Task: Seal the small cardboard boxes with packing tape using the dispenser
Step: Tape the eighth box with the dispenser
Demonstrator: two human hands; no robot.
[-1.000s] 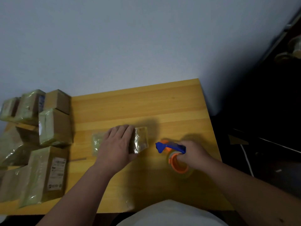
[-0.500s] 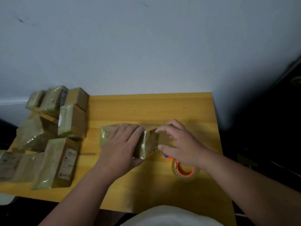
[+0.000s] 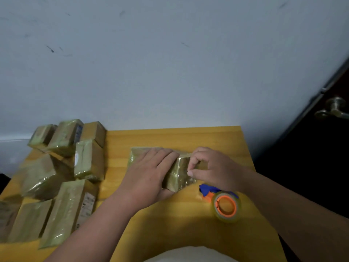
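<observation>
Head view. The box in hand lies near the middle of the worktop, already wrapped in glossy tape over most of its visible faces. The left hand lies flat on top of it, fingers straight and pressing it down. The right hand works at the box's right end, thumb and forefinger curled in a pinch at the tape edge there; whether a loose tape tail sits between them is too small to tell. The dispenser, blue and orange with a clear tape roll, rests on the worktop just right of and nearer than the box, below the right wrist, with no hand on it.

Step in hand, as judged: finishing the tape end on this box, with pressing down or folding the tail most likely. The next move calls for a firm smoothing of that end while the left hand holds the box steady, then transfer to the stack of sealed boxes at the left.
</observation>
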